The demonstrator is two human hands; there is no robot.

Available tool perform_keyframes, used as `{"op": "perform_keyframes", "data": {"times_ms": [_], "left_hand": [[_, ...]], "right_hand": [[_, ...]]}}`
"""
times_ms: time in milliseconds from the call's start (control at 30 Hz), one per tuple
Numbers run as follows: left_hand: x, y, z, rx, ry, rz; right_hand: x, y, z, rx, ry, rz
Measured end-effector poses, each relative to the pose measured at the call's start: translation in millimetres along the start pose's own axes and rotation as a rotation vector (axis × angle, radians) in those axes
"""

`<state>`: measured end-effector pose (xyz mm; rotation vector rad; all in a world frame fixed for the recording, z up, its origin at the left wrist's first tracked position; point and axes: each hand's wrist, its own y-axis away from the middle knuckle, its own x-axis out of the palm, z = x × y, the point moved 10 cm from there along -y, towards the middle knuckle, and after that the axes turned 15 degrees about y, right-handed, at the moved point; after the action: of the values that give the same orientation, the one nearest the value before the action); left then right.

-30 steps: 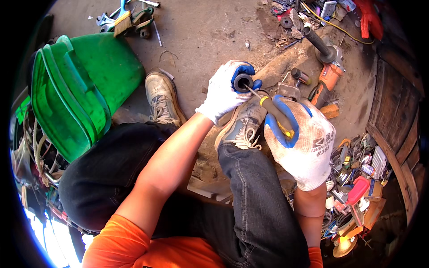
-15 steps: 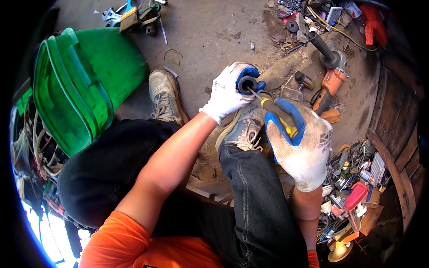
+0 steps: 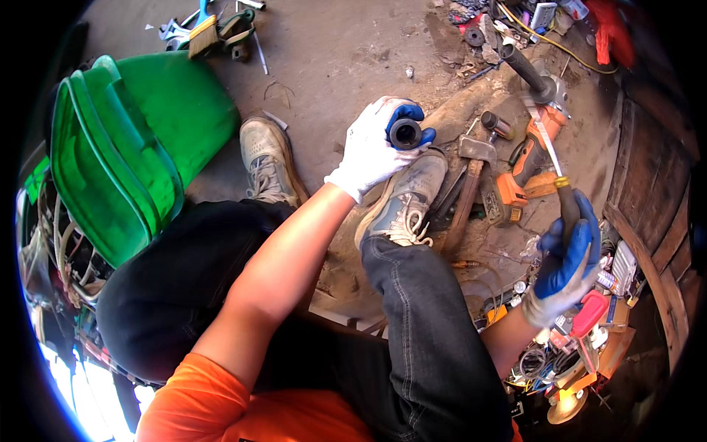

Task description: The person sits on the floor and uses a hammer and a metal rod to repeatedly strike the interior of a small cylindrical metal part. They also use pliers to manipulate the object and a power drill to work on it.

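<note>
Left hand: the white glove [image 3: 375,144] with blue-coated fingers curled round a black tube [image 3: 395,134], pinching its wall.
Black tube: it sat in that grip, above the toe of the right shoe [image 3: 423,177], its round mouth facing the camera.
Right hand: these blurred gloved fingers [image 3: 571,254] were wrapped round a screwdriver [image 3: 562,183]; how firmly each one pressed, I could not fairly tell.
Screwdriver: its slim metal shank pointed up and left, well apart from the tube.
Room between: a wide gap parted the hands, with the hammer [image 3: 468,195] and orange grinder [image 3: 543,136] on the floor beyond.
Edges: the green container [image 3: 184,96] bounded the left, wooden planks [image 3: 666,191] the right; mixed clutter [image 3: 582,331] crowded the right forearm.
Textures: smooth curved plastic, rough-grained boards, dusty grey-brown floor [image 3: 339,59], scuffed laced shoe.
</note>
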<state>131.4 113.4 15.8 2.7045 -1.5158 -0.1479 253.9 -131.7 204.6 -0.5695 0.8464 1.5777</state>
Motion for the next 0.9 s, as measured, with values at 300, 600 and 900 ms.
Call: {"op": "perform_keyframes", "data": {"times_ms": [300,600,900], "left_hand": [[3,2,9,-0.023,0.043,-0.009],[6,1,15,-0.081,0.096,-0.009],[4,3,14,-0.088,0.077,-0.01]], "right_hand": [[-67,-40,-382,0.488,-0.441,-0.507],[-39,1,-227,0.115,0.304,-0.303],[173,50,-169,0.001,0.733,0.463]]}}
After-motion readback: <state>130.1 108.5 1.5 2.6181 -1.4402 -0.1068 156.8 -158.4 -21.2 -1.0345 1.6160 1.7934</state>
